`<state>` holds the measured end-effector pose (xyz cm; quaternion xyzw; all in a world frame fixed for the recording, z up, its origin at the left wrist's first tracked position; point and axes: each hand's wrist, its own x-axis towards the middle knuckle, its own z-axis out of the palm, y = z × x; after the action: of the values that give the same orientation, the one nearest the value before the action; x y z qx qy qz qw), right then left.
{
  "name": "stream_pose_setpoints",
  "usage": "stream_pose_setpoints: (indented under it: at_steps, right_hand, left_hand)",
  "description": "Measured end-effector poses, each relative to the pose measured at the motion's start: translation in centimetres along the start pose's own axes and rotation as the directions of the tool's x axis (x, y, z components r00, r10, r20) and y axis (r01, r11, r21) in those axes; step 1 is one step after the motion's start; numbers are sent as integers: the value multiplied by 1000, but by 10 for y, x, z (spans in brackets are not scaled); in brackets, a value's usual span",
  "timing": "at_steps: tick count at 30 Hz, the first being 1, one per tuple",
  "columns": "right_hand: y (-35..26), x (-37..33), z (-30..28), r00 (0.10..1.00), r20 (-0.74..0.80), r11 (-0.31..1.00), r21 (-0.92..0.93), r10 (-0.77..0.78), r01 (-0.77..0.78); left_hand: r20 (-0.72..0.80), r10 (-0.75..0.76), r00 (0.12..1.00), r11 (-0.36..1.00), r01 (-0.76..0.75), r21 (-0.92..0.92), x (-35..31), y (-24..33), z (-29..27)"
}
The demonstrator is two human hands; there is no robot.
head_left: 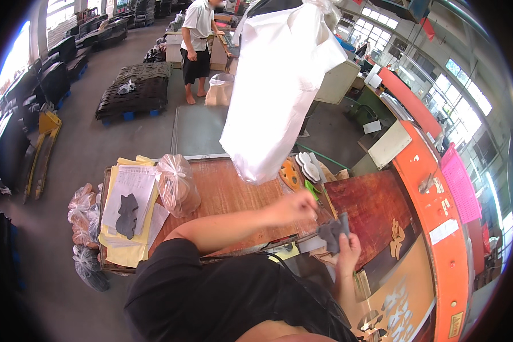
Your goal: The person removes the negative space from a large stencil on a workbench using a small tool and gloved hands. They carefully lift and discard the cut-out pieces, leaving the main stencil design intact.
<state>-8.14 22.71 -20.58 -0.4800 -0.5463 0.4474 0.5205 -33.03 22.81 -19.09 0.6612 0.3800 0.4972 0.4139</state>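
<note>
My right hand (347, 251) pinches a dark grey cut piece (332, 232) of soft-looking sheet, folded or layered, near the right end of the wooden table (233, 182). My left arm reaches across the table, and my left hand (295, 207) is up and left of the grey piece, apart from it. Its fingers are curled together; anything small between them is too blurred to make out. Just beyond that hand lie a green-handled tool (311, 188), an orange shaped form (289, 173) with holes and a white shaped form (308, 167).
A white bag (279, 85) hangs over the table's far side. Papers (132, 194) carrying a dark cut-out (127, 216) sit left, beside a tied clear bag (178, 185). At right stand a reddish board (365, 205) and an orange machine (433, 216). Another person (198, 34) stands far off.
</note>
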Motion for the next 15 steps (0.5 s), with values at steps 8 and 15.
stream_pose_setpoints:
  at_steps: [8, 15]
  right_hand:
    - [7, -10, 30, 984, 105, 984, 126, -143, 129]
    - [30, -22, 22, 977, 165, 986, 115, -137, 119]
  left_hand:
    - [231, -128, 964, 988, 144, -57, 3, -25, 62]
    - [175, -243, 954, 937, 277, -214, 2, -41, 70]
